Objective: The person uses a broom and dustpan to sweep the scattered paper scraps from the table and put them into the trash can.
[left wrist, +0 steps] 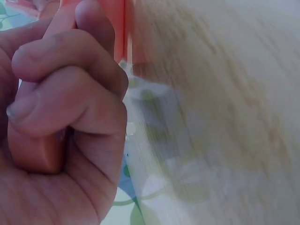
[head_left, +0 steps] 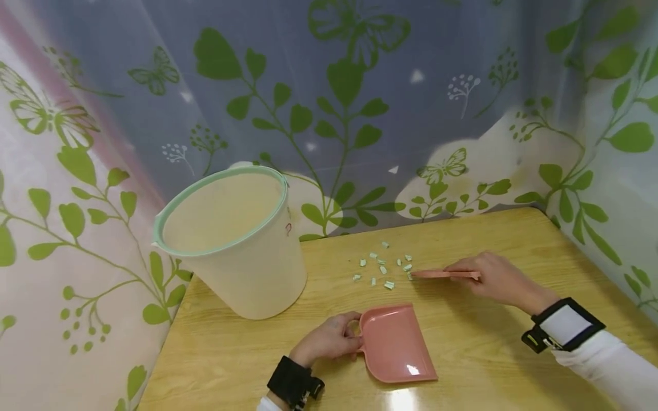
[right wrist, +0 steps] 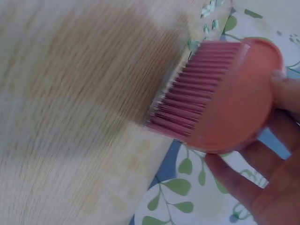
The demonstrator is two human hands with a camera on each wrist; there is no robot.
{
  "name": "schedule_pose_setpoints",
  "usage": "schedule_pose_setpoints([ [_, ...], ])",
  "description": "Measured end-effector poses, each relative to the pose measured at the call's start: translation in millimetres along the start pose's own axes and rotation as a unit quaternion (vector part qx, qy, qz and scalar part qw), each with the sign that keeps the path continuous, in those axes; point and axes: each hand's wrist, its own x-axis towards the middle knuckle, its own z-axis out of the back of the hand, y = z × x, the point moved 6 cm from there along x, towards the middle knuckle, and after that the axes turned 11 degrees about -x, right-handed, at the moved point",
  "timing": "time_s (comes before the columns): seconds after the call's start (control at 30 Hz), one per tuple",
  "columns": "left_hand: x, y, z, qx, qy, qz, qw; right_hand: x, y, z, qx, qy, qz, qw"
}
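The left hand (head_left: pixel 331 338), fingers curled round its handle, holds a glossy pink dustpan (head_left: pixel 396 342), lip toward 3 o'clock. At its 1 o'clock, the right hand (head_left: pixel 496 279) grips a pink brush (head_left: pixel 434 274), aligned 9-to-3, beside pale-green bits (head_left: pixel 382 270).

1. Left hand (head_left: pixel 329 341): bare, with a wide black wrist strap (head_left: pixel 289 378) and a small black device (head_left: pixel 310 390) on its right.
2. Right hand (head_left: pixel 496 279): bare; a black band (head_left: pixel 586 313) frames a pale square (head_left: pixel 567 323), a boxy black unit (head_left: pixel 536 340) at left.
3. White sleeves (head_left: pixel 609 365), the right one creased, the left a sliver at the near edge.
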Motion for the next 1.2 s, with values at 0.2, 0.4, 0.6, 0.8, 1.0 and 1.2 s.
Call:
schedule_pose_setpoints([
  [0.2,1.5,0.4,0.9,0.007,-0.006,0.008,0.9999,4,3,3.5,0.022,-0.005,-0.006,1.0],
  [0.4,8.5,-1.8,-6.2,0.0,-0.001,-0.003,1.0,11,1,-3.4,-0.039,0.012,0.013,0.999],
  [0.6,4.5,-1.3,-6.5,-0.001,-0.007,-0.016,0.9999,-1,1,-0.4,0.039,0.066,0.01,0.997],
  [0.8,0.2,-4.8,-0.3,0.016,-0.022,-0.016,0.9995,-9,-4,15.6,0.126,0.094,-0.057,0.986],
  [1.0,4.7,-6.8,1.6,0.026,-0.03,-0.025,0.9989,-8,0,8.1,-0.001,0.048,-0.043,0.998],
  [1.2,6.5,-4.9,2.9,0.032,-0.053,-0.025,0.9978,-10,27,-9.3,-0.017,0.02,-0.031,0.999],
])
